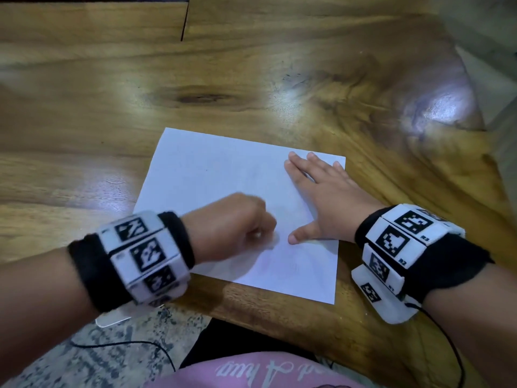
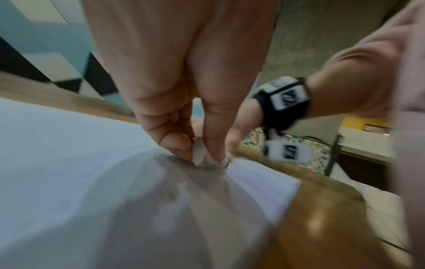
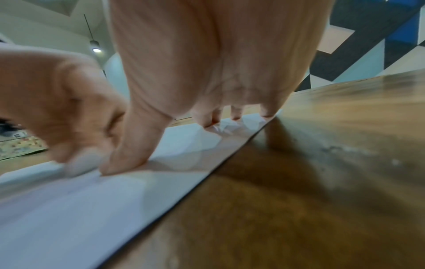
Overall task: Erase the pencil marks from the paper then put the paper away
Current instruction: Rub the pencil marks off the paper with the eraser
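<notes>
Fingers of the left hand (image 1: 235,228) pinching a white eraser (image 2: 203,156) against the paper (image 1: 212,175), right hand (image 1: 321,197) splayed flat on the sheet's right side, glossy wooden table (image 1: 251,65) underneath, geometric blue, black and white wall (image 3: 377,38) behind, speckled floor (image 1: 117,348) below.

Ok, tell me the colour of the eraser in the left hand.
White, a bit greyed; the eraser shows best in the left wrist view.

right hand (image 3: 207,72) flat on paper (image 3: 92,209), table (image 3: 322,182)
</notes>
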